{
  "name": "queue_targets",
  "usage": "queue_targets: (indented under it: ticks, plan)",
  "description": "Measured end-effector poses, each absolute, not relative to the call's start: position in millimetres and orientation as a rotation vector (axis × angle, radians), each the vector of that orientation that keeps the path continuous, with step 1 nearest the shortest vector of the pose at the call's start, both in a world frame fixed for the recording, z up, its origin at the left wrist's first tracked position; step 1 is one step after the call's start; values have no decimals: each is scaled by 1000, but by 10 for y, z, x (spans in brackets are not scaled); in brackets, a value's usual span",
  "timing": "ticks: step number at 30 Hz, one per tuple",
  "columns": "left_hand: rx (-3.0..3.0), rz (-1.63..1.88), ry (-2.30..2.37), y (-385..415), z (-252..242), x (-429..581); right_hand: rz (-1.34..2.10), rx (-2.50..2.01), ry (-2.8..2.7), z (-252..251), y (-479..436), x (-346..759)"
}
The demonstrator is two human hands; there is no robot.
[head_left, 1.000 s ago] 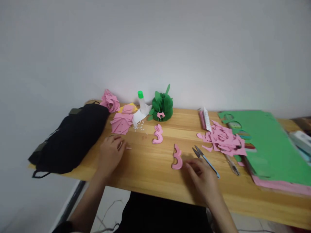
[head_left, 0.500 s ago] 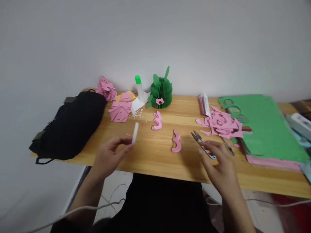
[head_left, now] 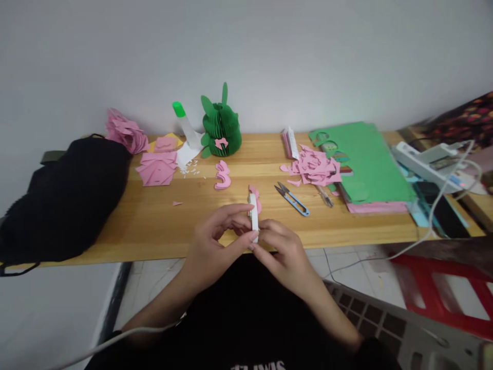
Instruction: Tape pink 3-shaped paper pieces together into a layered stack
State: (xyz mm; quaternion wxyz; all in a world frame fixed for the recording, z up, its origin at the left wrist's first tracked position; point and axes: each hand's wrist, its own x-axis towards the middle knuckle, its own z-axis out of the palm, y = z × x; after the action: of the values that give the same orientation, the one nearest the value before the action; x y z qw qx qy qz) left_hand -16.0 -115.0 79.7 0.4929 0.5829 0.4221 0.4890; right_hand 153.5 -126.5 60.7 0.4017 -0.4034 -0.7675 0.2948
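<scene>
Near the table's front edge, my left hand [head_left: 227, 231] pinches a white flat object [head_left: 254, 217], seen edge-on, which looks like a roll of tape. The fingers of my right hand [head_left: 283, 246] are closed against its lower right side. Just behind it lies a pink wavy paper cutout [head_left: 257, 198], partly covered. A second stack of pink cutouts [head_left: 222, 176] rests farther left. Blue-handled thread snips [head_left: 292, 199] lie on the tabletop to the right. At the back stands a green pleated paper figure [head_left: 221, 128] with a pink bow.
A black bag [head_left: 69, 195] occupies the left end. A green-capped glue stick [head_left: 185, 123], pink paper [head_left: 157, 168] and white snippets [head_left: 189, 168] lie nearby. Pink scraps [head_left: 316, 167], green sheets [head_left: 370, 164] and a white power strip [head_left: 423, 164] with cable are to the right.
My right hand has left the thread snips on the table and moved left to the white object. My left hand has brought that object rightward, and the view has shifted right.
</scene>
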Motion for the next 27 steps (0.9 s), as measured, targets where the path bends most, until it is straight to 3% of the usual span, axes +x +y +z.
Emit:
queue_targets:
  ticks: [13, 27]
  plan:
    - [1771, 1082, 1026, -1236, 751, -204, 891, -1040, -1907, 586, -1283, 1563]
    - [1449, 1032, 974, -1100, 742, -157, 906, -1040, -1933, 582, -1254, 1543]
